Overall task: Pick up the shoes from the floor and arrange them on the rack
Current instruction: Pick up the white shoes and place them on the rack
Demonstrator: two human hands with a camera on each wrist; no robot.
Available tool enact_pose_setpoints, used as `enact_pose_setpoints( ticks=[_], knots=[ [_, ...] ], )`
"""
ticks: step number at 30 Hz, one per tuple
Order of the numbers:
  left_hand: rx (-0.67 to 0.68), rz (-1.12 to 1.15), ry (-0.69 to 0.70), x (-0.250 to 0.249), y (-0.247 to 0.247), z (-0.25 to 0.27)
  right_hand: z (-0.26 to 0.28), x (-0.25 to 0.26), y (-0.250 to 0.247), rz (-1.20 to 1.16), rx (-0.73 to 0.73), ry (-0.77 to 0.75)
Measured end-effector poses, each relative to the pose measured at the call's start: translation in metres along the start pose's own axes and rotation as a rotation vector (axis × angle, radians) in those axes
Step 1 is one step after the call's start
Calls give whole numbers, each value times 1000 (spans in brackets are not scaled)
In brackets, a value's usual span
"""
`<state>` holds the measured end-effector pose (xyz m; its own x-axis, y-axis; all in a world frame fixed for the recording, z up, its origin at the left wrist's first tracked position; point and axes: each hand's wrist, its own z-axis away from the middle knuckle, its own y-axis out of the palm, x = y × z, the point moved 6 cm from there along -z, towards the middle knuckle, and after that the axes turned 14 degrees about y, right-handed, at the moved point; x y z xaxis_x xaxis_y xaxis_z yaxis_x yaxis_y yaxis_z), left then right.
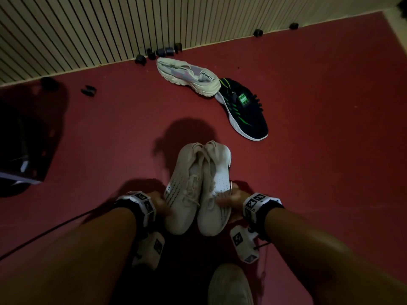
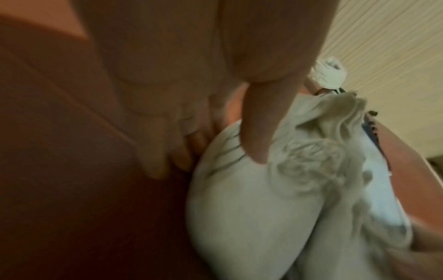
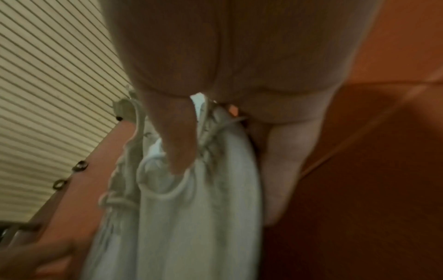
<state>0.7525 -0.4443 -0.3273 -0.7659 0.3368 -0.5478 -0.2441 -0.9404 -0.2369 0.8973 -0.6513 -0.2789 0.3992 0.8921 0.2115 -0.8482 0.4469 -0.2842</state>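
Two beige knit sneakers are held side by side above the red floor, toes toward me. My left hand point(image 1: 161, 205) grips the left sneaker point(image 1: 182, 194) at its outer side; the thumb point(image 2: 258, 132) presses on the upper of this sneaker point(image 2: 239, 208) and the fingers lie along its side. My right hand point(image 1: 233, 198) pinches the right sneaker point(image 1: 214, 190) near its opening, with the thumb point(image 3: 178, 142) on the inside of the shoe point(image 3: 191, 217). A white chunky sneaker point(image 1: 187, 77) and a black-and-green sneaker point(image 1: 242, 108) lie on the floor farther off.
A slatted wall point(image 1: 88, 29) runs along the far side, with small black objects point(image 1: 163, 51) at its foot. A dark bulky thing point(image 1: 22, 139) stands at the left edge; what it is I cannot tell. A pale shoe on a foot point(image 1: 230, 285) shows at the bottom.
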Motion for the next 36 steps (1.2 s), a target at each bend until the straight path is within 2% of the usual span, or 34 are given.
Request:
enact_pose_setpoints(
  ticks=[4,7,10,13,17,21,25,30,34,36],
  knots=[
    [-101,144,-4,-1,-3,9,-2,-8,-1,-90,81,8],
    [-214,229,48,-23,-7,28,4,3,-8,-134,93,-158],
    [-152,264,131,-47,-12,32,7,15,-22,-75,-13,-271],
    [-109,224,213,-64,-21,34,11,21,-29,-91,-42,-304],
    [-126,382,287,-87,-30,43,22,31,-39,-228,-11,-357],
    [-168,684,367,-111,-46,54,46,54,-59,-339,-25,-397],
    [-185,760,467,-130,-76,71,74,85,-75,-395,11,-528],
    [-270,637,662,-166,-127,115,118,122,-81,-398,27,-608],
    [-230,389,826,-196,-155,152,148,144,-82,-415,-6,-668],
    [-263,384,856,-200,-166,166,168,151,-82,-417,-45,-687]
  ],
)
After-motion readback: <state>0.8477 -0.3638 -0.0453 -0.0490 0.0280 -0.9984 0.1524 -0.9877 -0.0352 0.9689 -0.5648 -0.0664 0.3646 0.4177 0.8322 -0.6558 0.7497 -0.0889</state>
